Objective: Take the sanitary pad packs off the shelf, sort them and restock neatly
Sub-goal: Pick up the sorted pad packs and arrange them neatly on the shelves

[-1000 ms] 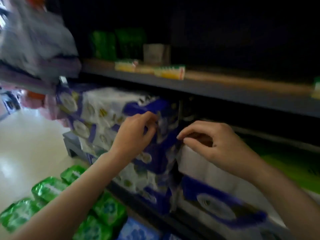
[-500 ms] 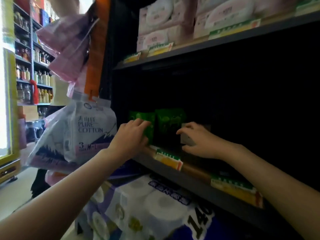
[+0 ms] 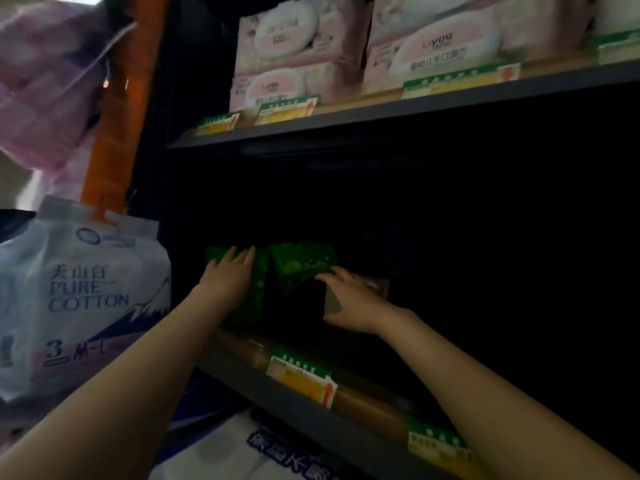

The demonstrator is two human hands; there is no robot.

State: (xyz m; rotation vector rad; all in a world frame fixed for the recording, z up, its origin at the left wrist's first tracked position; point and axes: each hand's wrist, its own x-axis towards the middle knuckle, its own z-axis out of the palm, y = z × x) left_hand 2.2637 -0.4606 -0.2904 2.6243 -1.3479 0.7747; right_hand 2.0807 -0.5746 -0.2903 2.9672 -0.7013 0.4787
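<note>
Both arms have pushed deeper into the dark middle shelf than half a second ago, and the view has tilted up, away from the toilet-roll packs below. The left hand now lies flat, fingers straight, on the front of the left green plastic sanitary pad pack. The right hand reaches to the right side of the neighbouring green pad pack, fingers spread and thumb low, against a small grey box; whether it grips anything I cannot tell. The two green packs stand upright, touching, far back at the left of the shelf, so the take-off step looks about to begin.

The shelf edge carries green and yellow price tags. Above, pink wipe packs fill the upper shelf. At near left hangs a white "Pure Cotton" bag, with pink bags above it.
</note>
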